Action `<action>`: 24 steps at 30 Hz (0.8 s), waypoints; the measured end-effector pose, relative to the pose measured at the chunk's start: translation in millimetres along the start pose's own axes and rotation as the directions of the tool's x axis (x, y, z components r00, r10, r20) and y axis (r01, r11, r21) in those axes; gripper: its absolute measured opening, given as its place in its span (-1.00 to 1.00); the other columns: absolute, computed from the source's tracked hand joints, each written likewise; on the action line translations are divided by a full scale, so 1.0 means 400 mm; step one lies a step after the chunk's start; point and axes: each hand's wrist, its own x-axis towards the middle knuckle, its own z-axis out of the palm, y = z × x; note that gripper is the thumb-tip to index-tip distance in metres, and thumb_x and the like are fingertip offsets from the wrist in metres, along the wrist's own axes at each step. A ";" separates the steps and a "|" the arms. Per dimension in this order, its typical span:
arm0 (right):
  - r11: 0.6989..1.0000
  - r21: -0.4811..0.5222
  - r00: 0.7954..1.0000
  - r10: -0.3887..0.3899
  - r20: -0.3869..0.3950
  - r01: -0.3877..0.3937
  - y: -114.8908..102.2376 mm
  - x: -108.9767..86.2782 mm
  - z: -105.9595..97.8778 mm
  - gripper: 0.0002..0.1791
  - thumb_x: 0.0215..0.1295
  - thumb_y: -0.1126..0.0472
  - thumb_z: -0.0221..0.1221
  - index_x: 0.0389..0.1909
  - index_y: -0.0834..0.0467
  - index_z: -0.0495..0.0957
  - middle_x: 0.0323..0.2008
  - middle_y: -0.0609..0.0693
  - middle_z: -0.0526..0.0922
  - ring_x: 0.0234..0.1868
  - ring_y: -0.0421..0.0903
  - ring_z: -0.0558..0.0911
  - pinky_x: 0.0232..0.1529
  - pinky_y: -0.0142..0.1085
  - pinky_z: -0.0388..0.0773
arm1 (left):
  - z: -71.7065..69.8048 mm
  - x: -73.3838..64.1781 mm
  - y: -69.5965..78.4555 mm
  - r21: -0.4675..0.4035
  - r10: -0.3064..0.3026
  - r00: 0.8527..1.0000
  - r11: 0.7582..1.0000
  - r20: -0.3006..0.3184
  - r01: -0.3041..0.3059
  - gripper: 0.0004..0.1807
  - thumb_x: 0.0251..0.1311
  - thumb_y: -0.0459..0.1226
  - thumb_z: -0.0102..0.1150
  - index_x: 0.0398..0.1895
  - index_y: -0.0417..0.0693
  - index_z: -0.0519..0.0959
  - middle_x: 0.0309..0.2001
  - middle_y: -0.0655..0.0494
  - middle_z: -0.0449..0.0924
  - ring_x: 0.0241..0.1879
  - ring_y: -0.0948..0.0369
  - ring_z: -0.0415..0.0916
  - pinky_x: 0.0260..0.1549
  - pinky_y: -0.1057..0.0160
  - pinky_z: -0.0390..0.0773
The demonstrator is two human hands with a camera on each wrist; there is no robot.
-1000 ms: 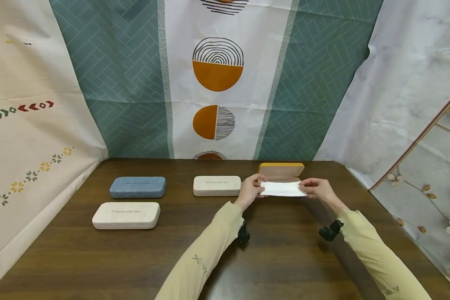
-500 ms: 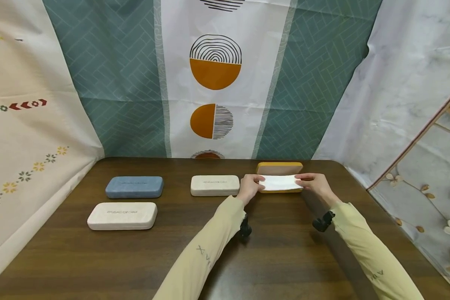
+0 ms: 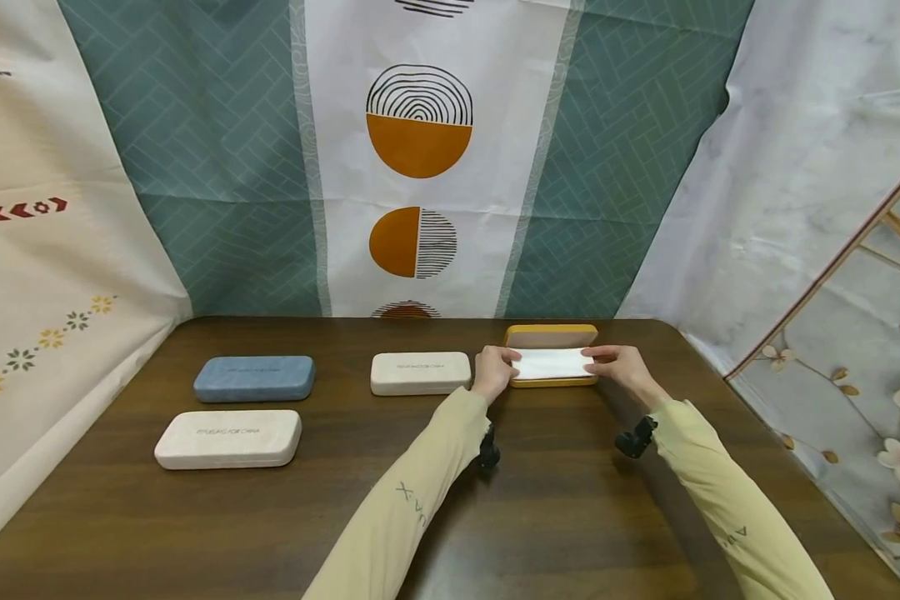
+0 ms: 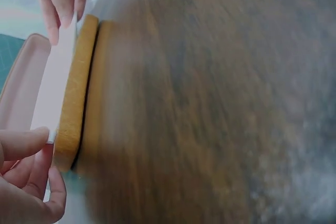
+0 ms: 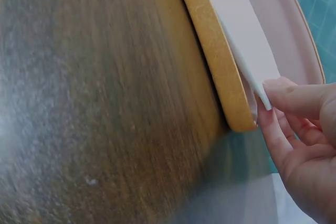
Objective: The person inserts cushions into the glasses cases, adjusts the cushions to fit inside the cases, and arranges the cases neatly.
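Observation:
A folded white cloth (image 3: 549,364) is stretched level between both hands, over the lower half of an opened yellow glasses case (image 3: 555,382). At the cloth's left end my left hand (image 3: 495,369) pinches it between thumb and fingers. The right end is pinched by my right hand (image 3: 621,367) in the same way. In the right wrist view the cloth (image 5: 244,30) lies just inside the yellow rim (image 5: 223,72). The raised lid (image 4: 26,77) shows a pale pink lining in the left wrist view. The case's inner bottom is hidden beneath the cloth.
Left of the left hand a closed white glasses case (image 3: 420,373) lies close by. Further left are a blue case (image 3: 255,379) and another white case (image 3: 228,439). The brown table (image 3: 540,500) ends at a hanging patterned curtain (image 3: 412,250).
Both hands have carried the white cloth from in front of the yellow case back and over its lower half, where it now sits lower. The head view has shifted slightly.

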 end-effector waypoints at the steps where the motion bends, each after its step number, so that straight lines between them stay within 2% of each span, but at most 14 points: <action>1: 1.000 -0.013 1.000 0.001 -0.003 -0.001 0.001 0.000 0.001 -0.62 0.11 0.33 0.24 -0.05 0.40 0.51 -0.03 0.28 0.49 -0.10 0.03 0.44 -0.30 -0.44 0.43 | 0.000 -0.001 0.000 0.002 -0.002 1.000 1.000 0.006 0.002 -0.80 -0.10 -0.51 0.31 -0.34 -0.16 0.68 -0.43 0.07 0.58 -0.30 0.13 0.49 -0.36 0.34 0.46; 6: 0.998 -0.056 1.000 -0.008 -0.016 0.008 0.009 0.001 0.003 -0.63 0.07 0.35 0.27 -0.09 0.42 0.53 -0.09 0.29 0.52 -0.13 0.05 0.45 -0.31 -0.46 0.40 | 0.004 -0.004 -0.002 0.036 0.026 0.999 0.999 0.024 -0.027 -0.80 -0.11 -0.50 0.32 -0.34 -0.17 0.68 -0.46 0.08 0.59 -0.33 0.14 0.50 -0.37 0.35 0.47; 9: 0.997 -0.071 1.000 -0.023 -0.018 0.022 0.014 0.002 0.004 -0.63 0.04 0.36 0.28 -0.11 0.43 0.53 -0.12 0.30 0.54 -0.18 0.07 0.49 -0.34 -0.46 0.41 | 0.009 -0.004 -0.004 0.062 0.055 0.998 0.996 0.010 -0.056 -0.80 -0.14 -0.51 0.33 -0.37 -0.18 0.68 -0.52 0.09 0.57 -0.38 0.14 0.50 -0.39 0.37 0.46; 13: 0.992 -0.116 0.999 -0.051 -0.017 0.049 0.015 0.002 0.004 -0.64 0.04 0.35 0.29 -0.12 0.42 0.54 -0.14 0.29 0.55 -0.19 0.09 0.51 -0.34 -0.44 0.43 | 0.013 -0.001 -0.004 0.101 0.089 0.996 0.991 -0.005 -0.088 -0.79 -0.18 -0.54 0.33 -0.39 -0.20 0.68 -0.46 0.05 0.60 -0.30 0.10 0.52 -0.34 0.36 0.47; 18: 0.985 -0.157 0.997 -0.075 -0.024 0.070 0.015 0.005 0.008 -0.67 0.02 0.35 0.30 -0.17 0.41 0.57 -0.22 0.26 0.58 -0.25 0.03 0.54 -0.39 -0.46 0.44 | 0.015 -0.002 -0.006 0.124 0.143 0.990 0.982 -0.014 -0.140 -0.80 -0.18 -0.56 0.31 -0.41 -0.23 0.68 -0.37 0.00 0.62 -0.24 0.06 0.52 -0.32 0.35 0.48; 21: 0.980 -0.180 0.996 -0.088 -0.024 0.082 0.012 0.006 0.014 -0.68 0.03 0.34 0.30 -0.19 0.42 0.57 -0.27 0.25 0.59 -0.29 0.00 0.55 -0.40 -0.44 0.45 | 0.029 0.007 -0.013 0.182 0.201 0.978 0.965 -0.059 -0.187 -0.81 -0.16 -0.54 0.29 -0.42 -0.19 0.68 -0.36 0.00 0.61 -0.26 0.06 0.52 -0.29 0.30 0.48; 22: 0.980 -0.182 0.996 -0.088 -0.023 0.083 0.011 0.007 0.015 -0.69 0.03 0.35 0.30 -0.19 0.42 0.57 -0.28 0.25 0.60 -0.29 0.01 0.55 -0.38 -0.41 0.47 | 0.059 0.041 -0.053 0.205 0.230 0.970 0.956 -0.079 -0.210 -0.81 -0.19 -0.53 0.31 -0.45 -0.17 0.68 -0.38 0.02 0.60 -0.29 0.07 0.52 -0.33 0.28 0.49; 24: 0.978 -0.188 0.995 -0.100 -0.019 0.094 0.011 0.008 0.018 -0.70 0.03 0.35 0.30 -0.20 0.42 0.57 -0.30 0.25 0.60 -0.28 0.04 0.56 -0.35 -0.33 0.50 | 0.134 0.133 -0.152 0.243 0.251 0.965 0.944 -0.083 -0.224 -0.80 -0.22 -0.48 0.36 -0.46 -0.09 0.69 -0.39 0.08 0.59 -0.31 0.09 0.52 -0.33 0.25 0.49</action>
